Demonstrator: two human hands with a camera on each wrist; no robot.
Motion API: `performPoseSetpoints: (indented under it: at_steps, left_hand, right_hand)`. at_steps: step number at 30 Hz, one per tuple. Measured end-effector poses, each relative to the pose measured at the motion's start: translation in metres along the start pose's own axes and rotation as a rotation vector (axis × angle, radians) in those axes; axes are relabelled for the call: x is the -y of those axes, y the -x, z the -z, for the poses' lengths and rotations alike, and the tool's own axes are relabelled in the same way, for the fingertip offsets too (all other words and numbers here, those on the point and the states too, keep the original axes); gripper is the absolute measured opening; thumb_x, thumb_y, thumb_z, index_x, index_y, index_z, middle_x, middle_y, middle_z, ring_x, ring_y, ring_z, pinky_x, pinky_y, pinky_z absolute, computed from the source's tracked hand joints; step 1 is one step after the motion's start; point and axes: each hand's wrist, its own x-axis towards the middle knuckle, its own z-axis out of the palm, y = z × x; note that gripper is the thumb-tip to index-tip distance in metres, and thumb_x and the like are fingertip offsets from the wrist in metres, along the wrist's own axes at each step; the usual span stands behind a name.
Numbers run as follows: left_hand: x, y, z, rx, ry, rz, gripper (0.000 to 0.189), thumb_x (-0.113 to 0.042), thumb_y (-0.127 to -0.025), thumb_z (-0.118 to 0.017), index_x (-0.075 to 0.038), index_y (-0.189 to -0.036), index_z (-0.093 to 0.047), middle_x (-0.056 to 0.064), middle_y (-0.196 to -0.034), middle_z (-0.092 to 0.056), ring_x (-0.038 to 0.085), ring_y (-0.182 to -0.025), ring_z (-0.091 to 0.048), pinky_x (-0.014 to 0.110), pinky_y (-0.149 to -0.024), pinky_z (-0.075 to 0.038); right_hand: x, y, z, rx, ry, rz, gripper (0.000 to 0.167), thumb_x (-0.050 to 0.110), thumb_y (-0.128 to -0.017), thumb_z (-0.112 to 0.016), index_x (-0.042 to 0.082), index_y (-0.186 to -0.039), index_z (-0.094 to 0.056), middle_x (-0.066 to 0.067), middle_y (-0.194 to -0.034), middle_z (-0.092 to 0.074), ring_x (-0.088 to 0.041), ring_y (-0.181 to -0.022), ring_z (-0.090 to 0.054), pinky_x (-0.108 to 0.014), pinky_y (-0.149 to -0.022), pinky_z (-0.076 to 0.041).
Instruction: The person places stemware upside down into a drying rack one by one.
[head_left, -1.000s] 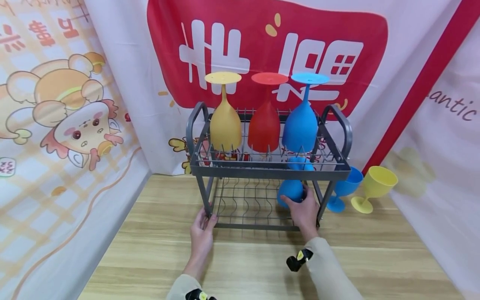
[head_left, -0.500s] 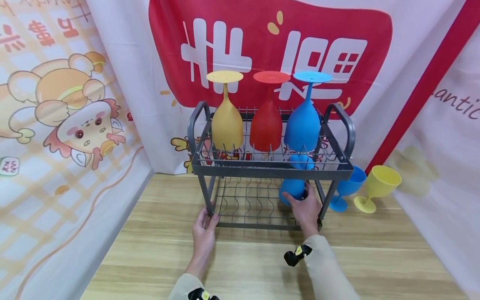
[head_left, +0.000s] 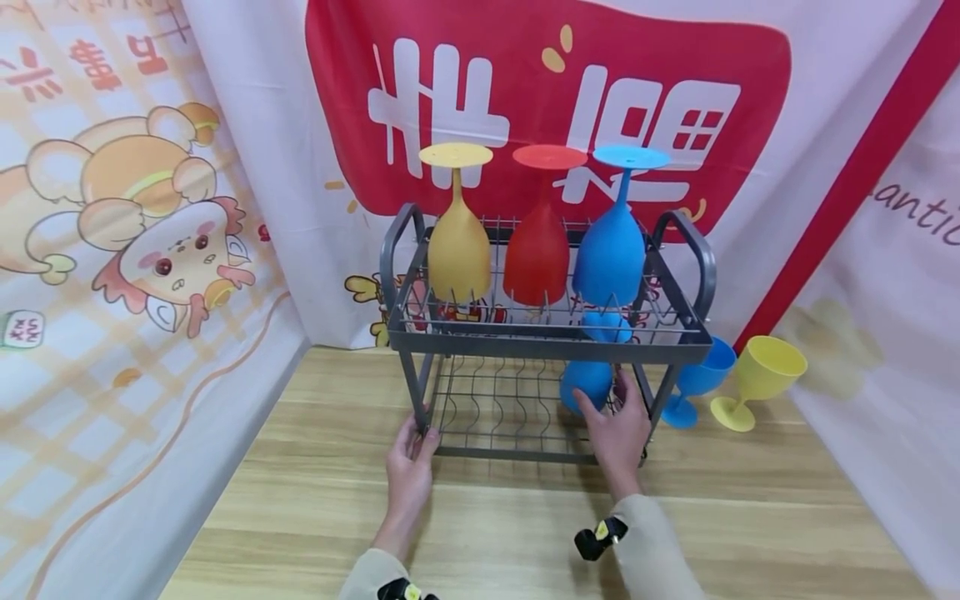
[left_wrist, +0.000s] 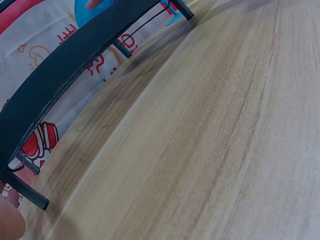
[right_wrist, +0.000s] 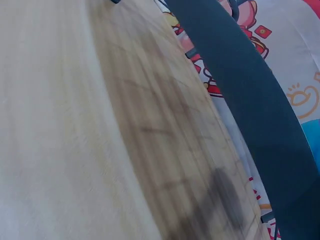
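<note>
A dark grey two-tier dish rack stands on the wooden table. At its front left post my left hand grips the frame, thumb in front. My right hand is at the lower tier's right end, fingers spread, its thumb overlapping a blue goblet turned upside down there. Wires show between that goblet and the fingers. Upside down on the top tier are a yellow goblet, a red goblet and another blue goblet. In the right wrist view the rack's lower bar hides the hand.
Right of the rack, a blue goblet and a yellow goblet stand upright on the table. Printed cloth hangs behind and along both sides.
My right hand's fingers have loosened from around the lower blue goblet and shifted slightly right. My left hand keeps its grip on the rack. The head view has shifted slightly.
</note>
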Motion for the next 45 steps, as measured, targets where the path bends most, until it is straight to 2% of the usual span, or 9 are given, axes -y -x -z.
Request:
performPoseSetpoints:
  at_steps: [7, 14, 18, 21, 25, 29, 32, 38, 45]
  left_hand:
    - [0.001, 0.002, -0.001, -0.004, -0.015, -0.012, 0.05, -0.012, -0.105, -0.064, -0.012, -0.153, -0.054, 0.014, -0.16, -0.053, 0.037, -0.151, -0.049, 0.05, -0.126, -0.039]
    - [-0.001, 0.001, 0.001, -0.03, -0.017, -0.014, 0.05, -0.009, -0.104, -0.064, -0.012, -0.153, -0.054, 0.013, -0.161, -0.053, 0.035, -0.149, -0.052, 0.043, -0.123, -0.042]
    - [-0.001, 0.0, 0.001, -0.025, -0.024, -0.023, 0.049, -0.009, -0.105, -0.063, -0.015, -0.153, -0.055, 0.014, -0.161, -0.053, 0.036, -0.15, -0.05, 0.049, -0.125, -0.04]
    - [-0.001, -0.001, 0.0, -0.02, -0.025, -0.03, 0.047, -0.01, -0.105, -0.063, -0.019, -0.151, -0.057, 0.015, -0.161, -0.053, 0.037, -0.151, -0.049, 0.05, -0.127, -0.038]
    - [-0.001, -0.001, -0.001, -0.028, -0.03, -0.027, 0.047, -0.01, -0.105, -0.063, -0.018, -0.151, -0.057, 0.015, -0.16, -0.053, 0.037, -0.15, -0.05, 0.051, -0.127, -0.038]
    - [0.0, 0.0, -0.001, -0.018, -0.034, -0.016, 0.049, -0.011, -0.105, -0.063, -0.012, -0.154, -0.053, 0.015, -0.161, -0.053, 0.038, -0.149, -0.051, 0.051, -0.127, -0.038]
    - [0.001, 0.001, -0.002, -0.019, -0.033, -0.002, 0.05, -0.011, -0.105, -0.063, -0.012, -0.154, -0.052, 0.014, -0.16, -0.054, 0.039, -0.149, -0.051, 0.053, -0.126, -0.04]
    - [0.003, 0.001, -0.003, -0.023, -0.035, 0.009, 0.05, -0.013, -0.105, -0.063, -0.015, -0.154, -0.054, 0.013, -0.161, -0.054, 0.042, -0.149, -0.05, 0.058, -0.124, -0.041]
    - [0.003, 0.002, -0.001, -0.031, -0.022, 0.037, 0.048, -0.016, -0.105, -0.064, -0.027, -0.15, -0.057, 0.009, -0.161, -0.054, 0.038, -0.15, -0.049, 0.058, -0.126, -0.038]
  right_hand:
    - [-0.013, 0.019, 0.017, -0.014, -0.083, 0.16, 0.069, 0.033, -0.092, -0.085, 0.011, -0.149, -0.055, -0.013, -0.149, -0.063, -0.032, -0.139, -0.061, -0.05, -0.118, -0.05]
    - [-0.026, 0.04, 0.038, 0.017, -0.228, 0.288, 0.052, 0.02, -0.092, -0.085, 0.008, -0.138, -0.065, -0.012, -0.137, -0.071, -0.018, -0.123, -0.07, -0.013, -0.095, -0.058]
    - [-0.04, 0.046, 0.057, -0.066, -0.337, 0.392, 0.037, -0.003, -0.09, -0.08, -0.002, -0.126, -0.069, -0.014, -0.118, -0.076, -0.009, -0.105, -0.072, -0.013, -0.081, -0.06]
    - [-0.048, 0.043, 0.075, -0.156, -0.339, 0.424, 0.028, -0.009, -0.091, -0.075, -0.007, -0.119, -0.07, 0.001, -0.106, -0.077, -0.003, -0.096, -0.07, -0.011, -0.075, -0.058]
    - [-0.057, 0.029, 0.093, -0.233, -0.237, 0.289, 0.03, 0.008, -0.097, -0.075, 0.0, -0.125, -0.069, 0.019, -0.107, -0.072, 0.002, -0.097, -0.065, -0.006, -0.076, -0.053]
    - [-0.061, 0.008, 0.103, -0.254, -0.105, 0.091, 0.052, 0.037, -0.097, -0.078, 0.013, -0.14, -0.06, 0.003, -0.125, -0.071, -0.003, -0.106, -0.062, -0.004, -0.078, -0.048]
    - [-0.064, -0.01, 0.106, -0.253, -0.04, -0.037, 0.071, 0.052, -0.093, -0.078, 0.016, -0.149, -0.053, -0.008, -0.14, -0.066, -0.014, -0.116, -0.06, -0.014, -0.09, -0.047]
    - [-0.071, -0.038, 0.109, -0.202, -0.025, -0.249, 0.103, 0.069, -0.085, -0.076, 0.016, -0.163, -0.036, -0.013, -0.162, -0.049, -0.032, -0.143, -0.049, -0.051, -0.12, -0.044]
    - [-0.066, -0.061, 0.109, -0.058, -0.014, -0.355, 0.122, 0.074, -0.084, -0.074, 0.015, -0.171, -0.012, -0.016, -0.175, -0.028, -0.041, -0.156, -0.038, -0.059, -0.125, -0.04]
